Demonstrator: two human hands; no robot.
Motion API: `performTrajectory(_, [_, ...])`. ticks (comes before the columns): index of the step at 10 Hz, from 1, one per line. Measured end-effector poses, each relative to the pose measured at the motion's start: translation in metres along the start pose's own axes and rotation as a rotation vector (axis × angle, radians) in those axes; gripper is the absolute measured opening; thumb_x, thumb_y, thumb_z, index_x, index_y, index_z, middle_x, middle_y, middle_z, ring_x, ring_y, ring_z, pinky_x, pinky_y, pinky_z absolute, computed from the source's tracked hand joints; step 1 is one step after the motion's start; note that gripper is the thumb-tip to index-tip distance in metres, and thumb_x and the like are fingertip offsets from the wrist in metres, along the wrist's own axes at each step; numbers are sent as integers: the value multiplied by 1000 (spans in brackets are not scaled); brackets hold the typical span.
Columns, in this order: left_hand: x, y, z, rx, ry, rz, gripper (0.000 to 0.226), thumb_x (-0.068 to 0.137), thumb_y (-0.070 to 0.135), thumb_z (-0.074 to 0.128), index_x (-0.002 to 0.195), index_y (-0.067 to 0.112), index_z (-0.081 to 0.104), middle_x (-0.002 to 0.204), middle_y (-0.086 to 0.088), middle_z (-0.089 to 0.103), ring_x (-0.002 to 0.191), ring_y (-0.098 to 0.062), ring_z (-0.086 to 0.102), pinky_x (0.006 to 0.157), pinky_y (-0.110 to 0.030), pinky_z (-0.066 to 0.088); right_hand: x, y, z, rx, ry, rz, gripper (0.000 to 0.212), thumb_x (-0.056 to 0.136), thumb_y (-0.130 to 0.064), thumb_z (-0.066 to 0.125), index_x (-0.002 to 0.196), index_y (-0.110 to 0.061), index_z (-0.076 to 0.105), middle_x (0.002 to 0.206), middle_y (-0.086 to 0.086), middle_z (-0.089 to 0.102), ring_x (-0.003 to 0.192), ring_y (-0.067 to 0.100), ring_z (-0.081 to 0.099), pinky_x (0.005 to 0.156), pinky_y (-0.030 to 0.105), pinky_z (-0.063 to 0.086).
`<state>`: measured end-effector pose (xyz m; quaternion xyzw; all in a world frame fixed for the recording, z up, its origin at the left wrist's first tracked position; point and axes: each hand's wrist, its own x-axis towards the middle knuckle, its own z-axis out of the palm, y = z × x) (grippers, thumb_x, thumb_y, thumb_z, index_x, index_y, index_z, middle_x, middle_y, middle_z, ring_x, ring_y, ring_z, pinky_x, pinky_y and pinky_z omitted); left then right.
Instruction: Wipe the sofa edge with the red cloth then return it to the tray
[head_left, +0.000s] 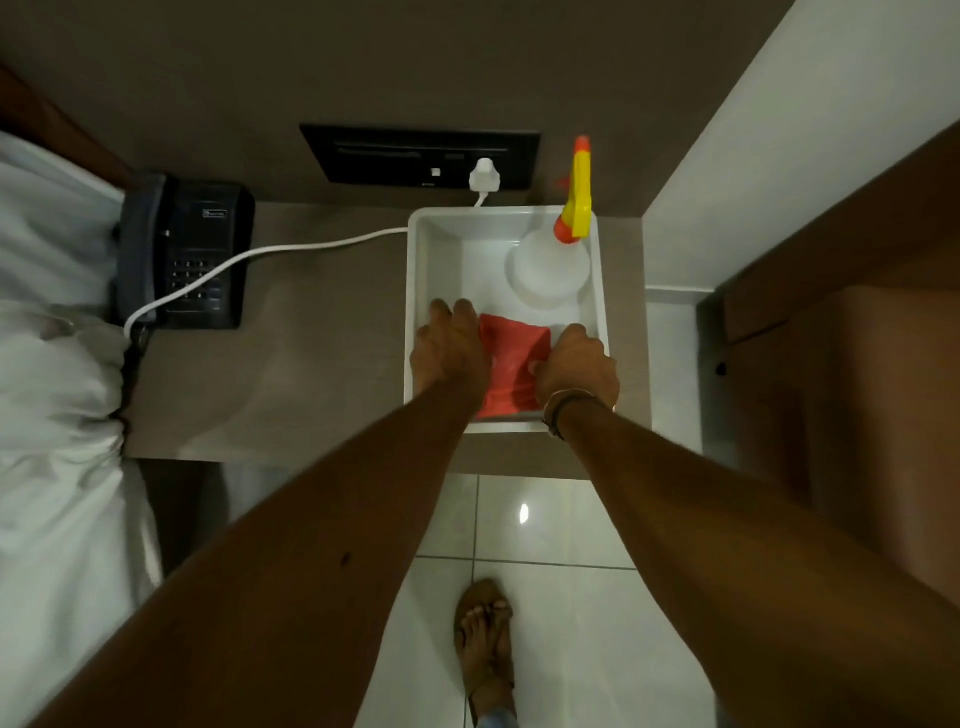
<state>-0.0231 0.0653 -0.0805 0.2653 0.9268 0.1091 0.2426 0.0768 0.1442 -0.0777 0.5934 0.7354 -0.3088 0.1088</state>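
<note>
The red cloth (511, 358) lies folded in the near part of the white tray (422, 270), which stands on a grey-brown bedside table. My left hand (451, 351) rests on the cloth's left edge, fingers spread and pressing down. My right hand (576, 366) is curled over the cloth's right edge and pinches it. A brown sofa (852, 332) stands at the right, apart from both hands.
A white spray bottle (550, 270) with a yellow and orange trigger stands in the tray's far right corner. A black telephone (187, 254) and a white cable (270, 252) lie to the left. White bedding (57, 364) fills the left. My sandalled foot (485, 649) is on the tiled floor.
</note>
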Motion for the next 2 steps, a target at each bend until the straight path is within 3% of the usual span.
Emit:
performTrajectory(1, [-8, 5, -11, 72, 21, 68, 55, 98, 20, 83, 144, 12, 53, 140, -15, 60, 120, -38, 72, 95, -48, 64, -6, -3, -6, -51, 13, -62, 46, 100, -33, 68, 137, -10, 53, 133, 15, 68, 124, 39, 66, 101, 47, 55])
performTrajectory(2, [-37, 10, -40, 47, 43, 96, 54, 100, 25, 79, 146, 15, 53, 143, -13, 62, 127, -36, 69, 100, -49, 62, -31, -1, -31, 138, 48, -94, 50, 94, -44, 74, 131, -16, 55, 121, 11, 73, 113, 36, 71, 92, 44, 58])
